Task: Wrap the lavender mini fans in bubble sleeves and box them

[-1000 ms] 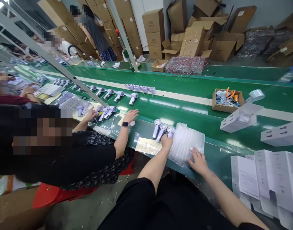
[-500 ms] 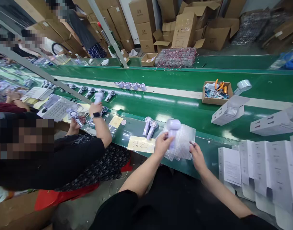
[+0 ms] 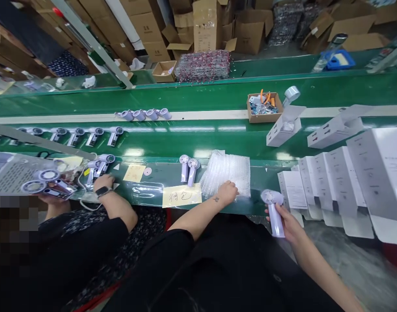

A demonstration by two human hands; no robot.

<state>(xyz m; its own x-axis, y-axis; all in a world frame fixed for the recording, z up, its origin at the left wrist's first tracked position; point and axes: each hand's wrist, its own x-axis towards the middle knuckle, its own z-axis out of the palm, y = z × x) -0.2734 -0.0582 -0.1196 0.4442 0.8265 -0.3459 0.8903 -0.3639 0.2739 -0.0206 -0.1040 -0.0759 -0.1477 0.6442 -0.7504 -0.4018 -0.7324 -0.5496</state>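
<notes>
In the head view my right hand (image 3: 290, 222) is wrapped round the handle of a pale lilac handheld fan (image 3: 276, 219), its round head up, beyond the bench's front edge. My left hand (image 3: 229, 192) rests on a stack of clear bubble-wrap bags (image 3: 226, 171), its fingers curled and closed on the top bag; the fingertips are partly hidden. Left of the stack, a pair of lilac handheld fans (image 3: 192, 170) lies side by side. Their handles point towards a yellow paper sign (image 3: 181, 196) with handwriting.
Standing white boxes (image 3: 335, 184) crowd the right end of the bench. Open white boxes (image 3: 284, 130) and a carton of parts (image 3: 265, 113) sit on the green conveyor (image 3: 198, 141). More fans (image 3: 115, 136) line its left side. A co-worker's hand (image 3: 104, 184) touches fans at left.
The fan has passed from my left hand to my right and moved right, off the bags. My left hand has come down onto the bags. The view has swung right.
</notes>
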